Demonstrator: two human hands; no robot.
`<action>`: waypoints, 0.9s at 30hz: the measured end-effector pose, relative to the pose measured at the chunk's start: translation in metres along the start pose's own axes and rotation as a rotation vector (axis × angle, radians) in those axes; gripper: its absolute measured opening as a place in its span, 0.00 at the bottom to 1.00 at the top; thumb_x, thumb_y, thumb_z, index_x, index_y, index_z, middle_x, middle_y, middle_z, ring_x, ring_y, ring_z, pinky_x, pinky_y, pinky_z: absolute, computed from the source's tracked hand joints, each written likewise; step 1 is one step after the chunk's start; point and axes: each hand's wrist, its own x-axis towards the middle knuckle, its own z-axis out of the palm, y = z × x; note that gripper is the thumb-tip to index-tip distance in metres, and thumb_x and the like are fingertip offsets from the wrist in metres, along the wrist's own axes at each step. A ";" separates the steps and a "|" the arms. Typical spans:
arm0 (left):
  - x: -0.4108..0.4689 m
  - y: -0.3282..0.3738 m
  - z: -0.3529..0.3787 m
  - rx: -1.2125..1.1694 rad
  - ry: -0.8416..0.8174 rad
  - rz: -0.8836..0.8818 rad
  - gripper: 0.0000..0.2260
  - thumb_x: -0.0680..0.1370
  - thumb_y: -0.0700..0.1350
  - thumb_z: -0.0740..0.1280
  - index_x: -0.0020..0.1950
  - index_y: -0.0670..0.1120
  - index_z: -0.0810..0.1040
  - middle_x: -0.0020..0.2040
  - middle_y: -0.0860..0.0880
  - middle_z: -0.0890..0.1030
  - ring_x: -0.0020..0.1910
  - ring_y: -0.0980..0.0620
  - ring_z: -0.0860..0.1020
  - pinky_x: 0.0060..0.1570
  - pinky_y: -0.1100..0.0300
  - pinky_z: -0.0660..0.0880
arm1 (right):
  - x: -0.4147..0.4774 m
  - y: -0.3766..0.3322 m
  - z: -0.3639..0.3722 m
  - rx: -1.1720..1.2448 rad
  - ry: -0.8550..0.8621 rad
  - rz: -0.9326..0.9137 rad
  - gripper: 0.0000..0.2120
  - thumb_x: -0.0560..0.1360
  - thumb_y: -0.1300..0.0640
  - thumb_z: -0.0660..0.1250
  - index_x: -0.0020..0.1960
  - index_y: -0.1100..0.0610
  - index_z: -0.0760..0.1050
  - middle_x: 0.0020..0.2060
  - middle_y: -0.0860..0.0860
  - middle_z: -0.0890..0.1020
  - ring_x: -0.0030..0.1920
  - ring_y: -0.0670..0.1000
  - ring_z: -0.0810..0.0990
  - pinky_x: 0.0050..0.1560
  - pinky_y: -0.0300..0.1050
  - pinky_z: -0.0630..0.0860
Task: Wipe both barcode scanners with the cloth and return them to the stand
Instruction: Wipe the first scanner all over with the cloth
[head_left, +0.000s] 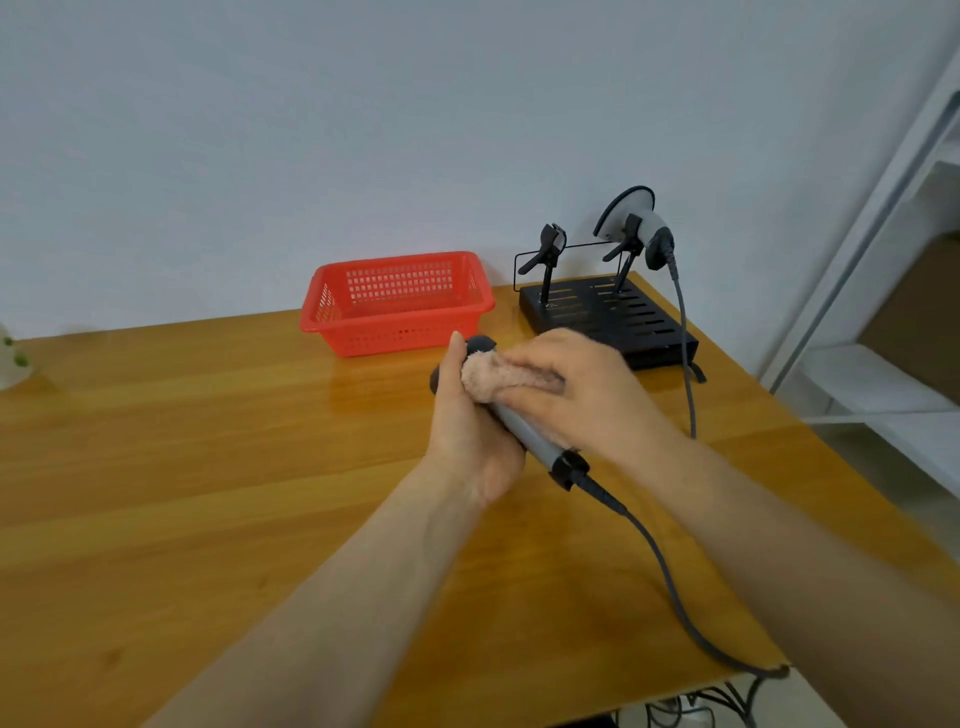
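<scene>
Two barcode scanners are in view. The held scanner is lifted above the middle of the wooden bench. It has a slim grey handle, a dark rounded head pointing far, and a black collar at the near end, where a grey cable leaves it and runs over the near right edge of the bench. The left hand grips its handle from the left, fingers wrapped out of sight behind it and the thumb straight up beside the head. The right hand covers the one cloth, a fluffy pale pink piece; its fingers are curled over the cloth and press it against the scanner's upper body, just below the head. The second scanner, pale grey with a dark rim and dark handle end, sits in the right clip of the single black stand at the far right of the bench, and its own cable hangs down beside the stand. The stand has a slotted base and two clips on posts; the left clip holds nothing. A small pale mark on the base by the left post is too small to read. One red slotted basket stands just left of the stand.
</scene>
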 end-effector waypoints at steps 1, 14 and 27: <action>0.001 0.001 0.000 0.008 0.013 0.002 0.27 0.75 0.65 0.59 0.48 0.41 0.80 0.42 0.42 0.83 0.45 0.45 0.83 0.53 0.52 0.78 | -0.001 -0.001 0.006 -0.023 0.012 -0.052 0.13 0.71 0.52 0.70 0.55 0.50 0.80 0.48 0.50 0.79 0.49 0.49 0.77 0.51 0.47 0.74; 0.011 -0.002 -0.011 -0.004 0.209 0.101 0.23 0.75 0.62 0.61 0.58 0.45 0.74 0.48 0.45 0.73 0.50 0.49 0.75 0.48 0.56 0.71 | -0.016 0.053 -0.027 -0.426 -0.260 -0.017 0.11 0.73 0.52 0.67 0.51 0.56 0.81 0.54 0.45 0.74 0.51 0.45 0.74 0.45 0.33 0.68; 0.003 -0.004 -0.006 0.003 0.032 0.090 0.23 0.72 0.62 0.61 0.54 0.43 0.75 0.44 0.47 0.76 0.47 0.50 0.74 0.49 0.55 0.73 | 0.009 0.039 -0.004 -0.151 0.193 0.000 0.12 0.73 0.60 0.68 0.56 0.52 0.80 0.51 0.48 0.79 0.53 0.48 0.77 0.54 0.42 0.73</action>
